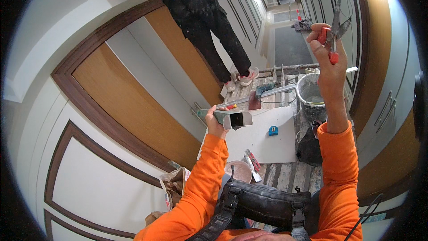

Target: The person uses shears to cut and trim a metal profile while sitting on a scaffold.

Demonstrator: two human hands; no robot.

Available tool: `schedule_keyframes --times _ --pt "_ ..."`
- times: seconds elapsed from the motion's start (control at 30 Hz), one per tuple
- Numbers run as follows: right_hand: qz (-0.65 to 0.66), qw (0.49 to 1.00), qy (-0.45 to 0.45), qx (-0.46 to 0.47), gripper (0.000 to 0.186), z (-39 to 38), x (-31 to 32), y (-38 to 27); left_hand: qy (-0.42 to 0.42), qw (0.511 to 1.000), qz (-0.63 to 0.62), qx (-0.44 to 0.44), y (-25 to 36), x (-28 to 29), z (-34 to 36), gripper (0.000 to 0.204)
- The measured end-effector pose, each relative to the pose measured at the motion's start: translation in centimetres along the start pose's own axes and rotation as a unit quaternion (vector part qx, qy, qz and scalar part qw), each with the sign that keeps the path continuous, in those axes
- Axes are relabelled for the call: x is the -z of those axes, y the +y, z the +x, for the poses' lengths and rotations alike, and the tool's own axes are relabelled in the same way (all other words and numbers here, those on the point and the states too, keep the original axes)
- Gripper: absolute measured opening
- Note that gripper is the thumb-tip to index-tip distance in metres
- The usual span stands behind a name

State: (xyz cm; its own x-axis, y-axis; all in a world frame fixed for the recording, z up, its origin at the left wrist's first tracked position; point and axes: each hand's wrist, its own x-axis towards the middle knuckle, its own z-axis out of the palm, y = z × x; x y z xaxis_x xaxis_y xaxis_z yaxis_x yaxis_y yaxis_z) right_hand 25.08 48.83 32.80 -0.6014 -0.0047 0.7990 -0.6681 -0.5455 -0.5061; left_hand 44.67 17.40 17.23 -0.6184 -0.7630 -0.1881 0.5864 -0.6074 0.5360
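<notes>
My left hand [216, 124] is closed around a long green-grey box [222, 117]. Its open end with flaps faces right, and the inside looks dark. Raised at the upper right, my right hand [331, 64] grips red-handled metal snips [332, 35], their blades pointing up and apart. Close by the left fingers is a small red and yellow object [232, 106]; whether the hand touches it I cannot tell. Below and between my hands, a white board [263, 145] lies on the platform, with a blue tape measure [273, 130] on it.
A person in dark clothes [200, 22] stands at the platform's far left. A power drill [264, 90] lies beside a metal strip [281, 90]. A stained bucket [310, 91] and black bag [310, 145] stand right. Nearer are a pink tub [239, 171] and a red-handled tool [253, 159].
</notes>
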Motion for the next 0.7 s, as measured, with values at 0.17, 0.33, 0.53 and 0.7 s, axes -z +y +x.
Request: schedule_keyframes --times 0.17,0.33,0.53,0.7 --pt "-0.027 1.000 -0.009 0.007 0.027 -0.2 -0.5 0.1 -0.014 0.999 -0.025 0.045 0.5 0.6 0.8 0.020" --pt "-0.001 1.000 -0.021 -0.014 0.027 -0.5 -0.7 -0.3 -0.008 0.999 -0.032 0.037 0.4 0.8 1.1 0.022" --pt "-0.033 0.999 -0.010 0.000 0.027 -0.4 -0.8 -0.6 0.001 1.000 -0.003 0.021 -0.1 0.2 0.3 0.021" --pt "-0.028 0.999 -0.017 0.011 0.027 -0.5 -0.9 0.0 -0.013 1.000 -0.010 0.013 -0.1 0.3 0.2 0.021"
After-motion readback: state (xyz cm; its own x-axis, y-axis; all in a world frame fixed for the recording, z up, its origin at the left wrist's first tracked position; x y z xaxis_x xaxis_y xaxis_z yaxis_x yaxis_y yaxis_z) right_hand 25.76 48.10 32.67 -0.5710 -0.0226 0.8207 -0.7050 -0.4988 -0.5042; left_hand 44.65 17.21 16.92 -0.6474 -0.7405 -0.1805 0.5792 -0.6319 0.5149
